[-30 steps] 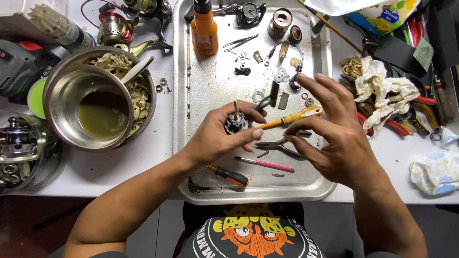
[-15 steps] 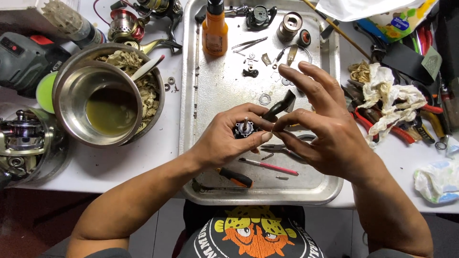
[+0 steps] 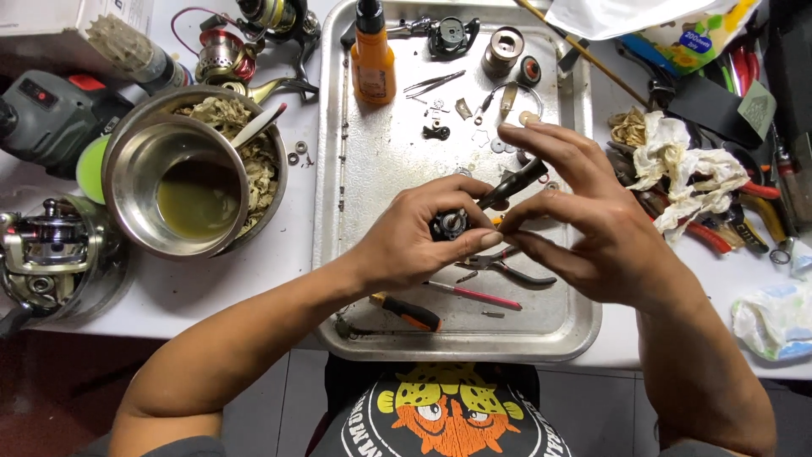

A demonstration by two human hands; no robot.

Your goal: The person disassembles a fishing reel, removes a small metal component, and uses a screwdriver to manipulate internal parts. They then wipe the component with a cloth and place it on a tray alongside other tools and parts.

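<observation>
1. Your left hand [image 3: 414, 241] is curled around a small dark reel part [image 3: 448, 223], thumb and fingers closed on it, holding it just above the middle of the metal tray [image 3: 338, 169].
2. Your right hand [image 3: 592, 228] meets the left at the part. Its thumb and forefinger pinch together right beside the part, but you cannot tell what, if anything, sits between them. The other fingers [image 3: 541, 140] are spread out and lifted.
3. A dark handle [image 3: 512, 182] sticks up and to the right from the part, passing under your right fingers.
4. On the tray below your hands lie pliers [image 3: 507, 267], a pink-shafted tool [image 3: 474, 294] and a screwdriver [image 3: 410, 311] with an orange and black grip.
5. At the tray's far end stand an orange bottle [image 3: 372, 59], tweezers [image 3: 431, 83] and small loose washers and parts.
6. Left of the tray, a steel bowl [image 3: 182, 186] of yellowish liquid sits inside a larger bowl.
7. A fishing reel [image 3: 46, 245] lies at the far left edge.
8. Right of the tray are crumpled rags [image 3: 685, 169] and red-handled tools [image 3: 706, 237].
</observation>
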